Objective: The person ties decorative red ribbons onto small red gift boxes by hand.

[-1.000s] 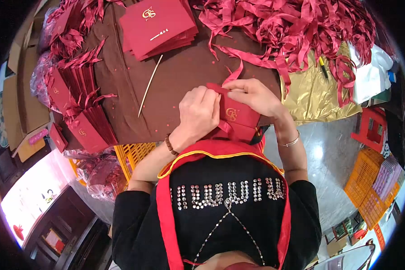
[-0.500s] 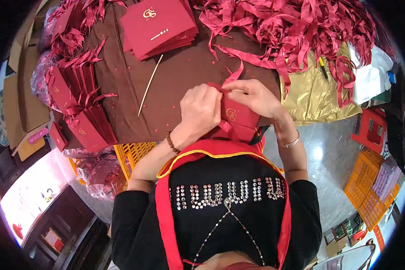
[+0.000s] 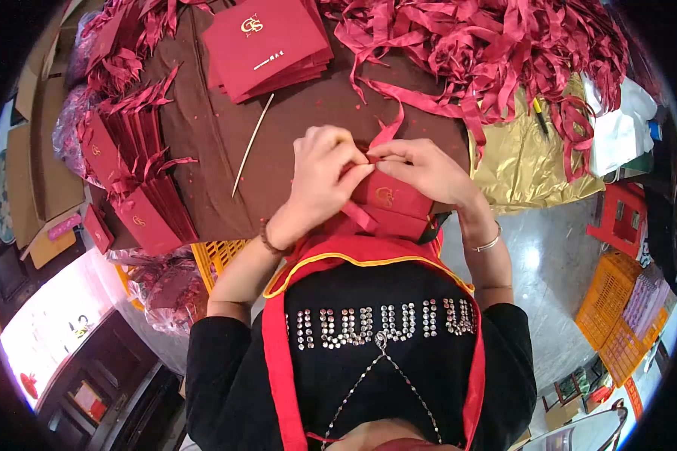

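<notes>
A red paper bag with a gold logo lies at the table's near edge, against my apron. My left hand is closed in a pinch at the bag's top edge. Facing it, my right hand also pinches there, the fingertips of both nearly touching. Between them is a dark red ribbon, one end of which sticks up beyond the fingers. Another ribbon piece hangs over the bag's left side. My fingers partly hide the spot where the ribbon meets the bag.
Flat red bags are stacked at the back, near a thin stick. Loose ribbons are heaped at the back right above a gold sheet with a yellow-and-black tool. Ribboned bags stand in rows on the left.
My left hand has opened out from a fist-like grip and turned, its thumb and finger now meeting my right fingertips. The bag has shifted slightly, and its logo sits a little lower.
</notes>
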Motion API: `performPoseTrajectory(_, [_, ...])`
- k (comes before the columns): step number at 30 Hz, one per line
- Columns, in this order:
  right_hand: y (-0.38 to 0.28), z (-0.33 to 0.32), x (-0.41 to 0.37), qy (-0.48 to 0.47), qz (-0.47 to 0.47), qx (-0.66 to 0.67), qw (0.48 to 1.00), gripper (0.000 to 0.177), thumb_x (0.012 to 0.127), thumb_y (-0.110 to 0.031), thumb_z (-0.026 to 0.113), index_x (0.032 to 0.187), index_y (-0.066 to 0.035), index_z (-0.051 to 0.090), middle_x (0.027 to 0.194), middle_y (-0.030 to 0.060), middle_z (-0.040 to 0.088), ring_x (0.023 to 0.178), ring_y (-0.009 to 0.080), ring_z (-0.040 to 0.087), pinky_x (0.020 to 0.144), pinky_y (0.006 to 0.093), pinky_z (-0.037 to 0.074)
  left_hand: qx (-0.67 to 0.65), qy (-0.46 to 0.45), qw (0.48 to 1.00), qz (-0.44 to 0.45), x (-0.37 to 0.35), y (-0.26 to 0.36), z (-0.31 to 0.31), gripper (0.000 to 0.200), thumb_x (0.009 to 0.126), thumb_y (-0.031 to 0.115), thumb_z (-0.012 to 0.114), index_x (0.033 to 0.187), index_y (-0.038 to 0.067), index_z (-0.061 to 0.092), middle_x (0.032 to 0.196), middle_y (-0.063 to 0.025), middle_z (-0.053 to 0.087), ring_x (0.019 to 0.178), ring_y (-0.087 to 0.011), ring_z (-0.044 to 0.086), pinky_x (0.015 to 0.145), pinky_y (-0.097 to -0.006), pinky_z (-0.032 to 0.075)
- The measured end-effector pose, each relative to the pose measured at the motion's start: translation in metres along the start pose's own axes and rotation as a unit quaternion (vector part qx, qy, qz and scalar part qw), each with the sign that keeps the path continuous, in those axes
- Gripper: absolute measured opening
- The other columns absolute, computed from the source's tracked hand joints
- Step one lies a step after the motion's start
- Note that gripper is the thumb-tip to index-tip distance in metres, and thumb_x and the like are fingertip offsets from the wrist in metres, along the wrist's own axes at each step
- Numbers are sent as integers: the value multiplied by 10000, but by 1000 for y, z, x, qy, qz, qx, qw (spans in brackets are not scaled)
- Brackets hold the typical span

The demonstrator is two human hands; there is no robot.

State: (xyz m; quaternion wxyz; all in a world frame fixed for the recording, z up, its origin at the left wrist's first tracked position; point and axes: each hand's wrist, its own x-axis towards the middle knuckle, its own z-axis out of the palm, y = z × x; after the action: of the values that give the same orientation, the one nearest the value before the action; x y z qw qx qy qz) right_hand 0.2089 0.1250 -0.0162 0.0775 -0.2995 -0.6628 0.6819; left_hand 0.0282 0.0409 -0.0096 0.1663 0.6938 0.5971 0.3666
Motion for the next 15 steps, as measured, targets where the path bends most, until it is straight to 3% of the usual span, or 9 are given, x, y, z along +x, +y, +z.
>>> performPoseTrajectory(1, [-4, -1, -2, -5, 8, 15, 1000, 278, 857, -151, 571, 1085, 4, 611, 943, 159, 669, 878, 224, 651, 756, 318, 486, -52, -15, 998, -17, 2, -3, -3, 73, 783, 111, 643, 779, 56, 595, 756, -78, 546, 785, -253, 533, 691, -380, 406])
performPoseTrajectory(2, [-9, 0, -3, -6, 9, 15, 1000, 278, 857, -151, 571, 1085, 4, 611, 943, 159, 669, 878, 224, 651, 756, 318, 486, -215, -35, 969, -118, 3, -12, -2, 94, 807, 130, 611, 798, 36, 605, 789, -80, 571, 842, -259, 535, 755, -365, 407])
performPoseTrajectory(4, [-17, 1, -3, 4, -2, -65, 998, 254, 842, -127, 587, 1064, -7, 617, 931, 170, 654, 861, 274, 646, 729, 336, 492, -163, -141, 967, -134, 11, -22, -13, 119, 819, 135, 589, 811, 18, 609, 805, -80, 587, 883, -252, 539, 794, -347, 412])
performPoseTrajectory(5, [-16, 3, -4, 3, -3, -66, 998, 254, 842, -127, 587, 1064, -7, 617, 931, 170, 654, 861, 274, 646, 729, 336, 492, -163, -139, 968, -134, 18, -27, -16, 119, 819, 135, 589, 811, 18, 609, 805, -80, 587, 883, -252, 539, 794, -347, 412])
performPoseTrajectory(7, [-13, 9, -6, 58, -116, -130, 983, 200, 835, -70, 604, 1024, -7, 626, 901, 115, 644, 772, 177, 624, 680, 281, 482, -263, -259, 923, -110, 33, -37, -22, 127, 824, 133, 576, 834, 15, 621, 834, -83, 595, 914, -239, 545, 812, -336, 419])
performPoseTrajectory(8, [-15, 11, -6, 56, -118, -130, 983, 200, 835, -70, 604, 1024, -7, 626, 901, 115, 644, 772, 177, 624, 680, 281, 482, -289, -344, 882, -144, 42, -41, -28, 143, 854, 148, 561, 855, 14, 610, 1061, -112, 569, 988, -220, 533, 894, -319, 387])
performPoseTrajectory(10, [-21, 13, -8, 63, -129, -147, 979, 172, 825, -64, 613, 987, -8, 623, 908, 126, 643, 780, 243, 632, 691, 301, 491, -250, -373, 891, -72, 51, -38, -30, 144, 827, 158, 583, 879, 26, 613, 1120, -116, 555, 1077, -236, 501, 950, -341, 354])
performPoseTrajectory(15, [-16, 14, -10, 88, -140, -158, 973, 141, 818, -55, 621, 949, -2, 617, 896, 129, 639, 798, 260, 636, 696, 319, 498, -254, -466, 845, -58, 69, -36, -31, 184, 807, 185, 601, 914, 37, 615, 1169, -125, 540, 1132, -250, 470, 991, -356, 327])
